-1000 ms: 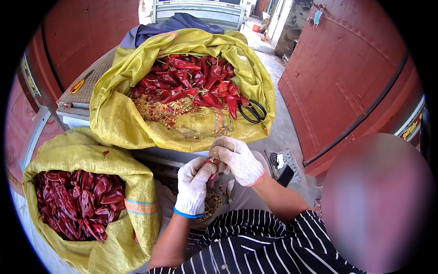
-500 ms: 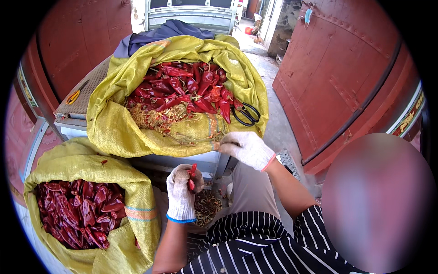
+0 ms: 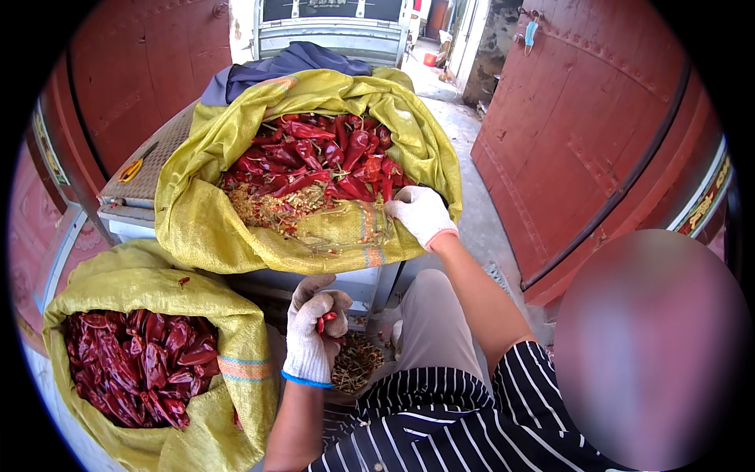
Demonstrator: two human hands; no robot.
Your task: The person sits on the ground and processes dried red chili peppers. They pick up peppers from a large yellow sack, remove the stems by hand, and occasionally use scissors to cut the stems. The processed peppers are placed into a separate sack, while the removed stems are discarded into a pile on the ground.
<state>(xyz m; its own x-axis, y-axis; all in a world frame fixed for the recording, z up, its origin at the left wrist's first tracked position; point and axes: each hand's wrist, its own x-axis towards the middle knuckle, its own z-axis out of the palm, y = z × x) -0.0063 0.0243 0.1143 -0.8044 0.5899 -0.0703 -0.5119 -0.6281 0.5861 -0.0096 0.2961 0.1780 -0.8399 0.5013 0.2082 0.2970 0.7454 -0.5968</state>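
My left hand (image 3: 316,329), in a white glove with a blue cuff, is curled around a red chili pepper (image 3: 325,321) below the larger sack. My right hand (image 3: 413,212), gloved too, has its fingers bent at the right of the chili pile (image 3: 311,149) in an open yellow sack (image 3: 197,212); what they grip is hidden. Black-handled scissors (image 3: 440,194) are mostly covered by that hand. Pale stems and seeds (image 3: 271,208) lie at the pile's front. Beneath my left hand is a heap of stem scraps (image 3: 355,362).
A second yellow sack (image 3: 236,330) of darker chilies (image 3: 138,362) stands at lower left. Orange-handled scissors (image 3: 132,169) lie on a textured metal surface (image 3: 165,145) beside dark blue cloth (image 3: 283,63). Red doors (image 3: 566,126) flank a concrete passage (image 3: 480,189). A blurred round patch covers the lower right.
My hands have separated: the right moved up and right to the chili pile, over the black scissors. My left stayed low with a chili, moving slightly down and left since a second ago.
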